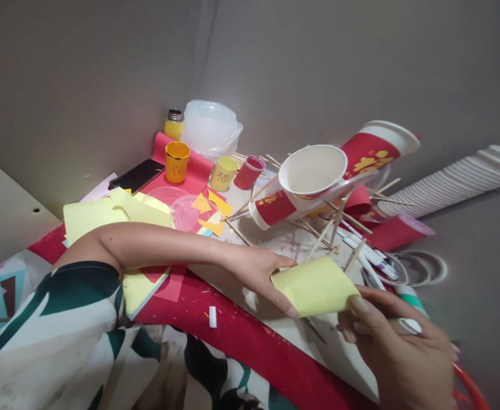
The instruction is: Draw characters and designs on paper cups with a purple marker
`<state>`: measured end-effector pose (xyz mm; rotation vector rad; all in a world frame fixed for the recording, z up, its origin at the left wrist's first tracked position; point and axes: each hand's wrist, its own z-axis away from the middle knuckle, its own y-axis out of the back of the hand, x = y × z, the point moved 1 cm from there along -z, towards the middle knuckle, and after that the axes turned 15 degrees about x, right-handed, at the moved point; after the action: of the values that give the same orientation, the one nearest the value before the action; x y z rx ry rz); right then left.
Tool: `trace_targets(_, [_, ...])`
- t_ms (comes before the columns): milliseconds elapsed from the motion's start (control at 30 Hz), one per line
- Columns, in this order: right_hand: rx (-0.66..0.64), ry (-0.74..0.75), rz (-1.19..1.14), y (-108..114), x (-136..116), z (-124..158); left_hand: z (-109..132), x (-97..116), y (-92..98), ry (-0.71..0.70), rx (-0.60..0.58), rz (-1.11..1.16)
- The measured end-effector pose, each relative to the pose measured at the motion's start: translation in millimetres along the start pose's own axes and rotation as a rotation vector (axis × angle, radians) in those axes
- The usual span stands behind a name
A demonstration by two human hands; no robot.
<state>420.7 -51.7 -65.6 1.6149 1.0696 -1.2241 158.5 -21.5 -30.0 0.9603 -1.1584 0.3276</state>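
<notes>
A sheet of yellow paper (pixel 316 286), curved like the wall of a small cup, is held between both hands above the board. My left hand (pixel 271 279) grips its left end, fingers partly behind it. At the right edge, my right hand (pixel 404 347) pinches the paper between thumb and fingers. A white pen-like stick (pixel 407 326) is tucked in the same hand, mostly hidden. Beyond the hands, a white paper cup (pixel 314 168) stands tilted among wooden sticks (pixel 339 219). Whether another cup lies inside the yellow paper, I cannot tell.
Small cups in orange (pixel 177 162), yellow (pixel 223 173) and red (pixel 249 172) stand at the back. A phone (pixel 138 175), clear bowls (pixel 211 128) and yellow sheets (pixel 91 219) lie left. Stacked cups (pixel 455 179) and white markers (pixel 367 259) are on the right, near the grey wall.
</notes>
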Motion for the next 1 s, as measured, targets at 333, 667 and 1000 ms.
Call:
trace_targets(333, [-0.034, 0.029, -0.083, -13, -25, 3, 24, 41, 33.8, -0.078, 0.201, -0.087])
trace_targets(667, [-0.279, 0.059, -0.099, -13, -33, 4, -4, 1, -10.4, 0.126, -0.046, 0.496])
trace_targets(1000, [-0.193, 0.085, -0.065, -16, -33, 0, -10, -9, -23.6, 0.295, -0.050, 0.806])
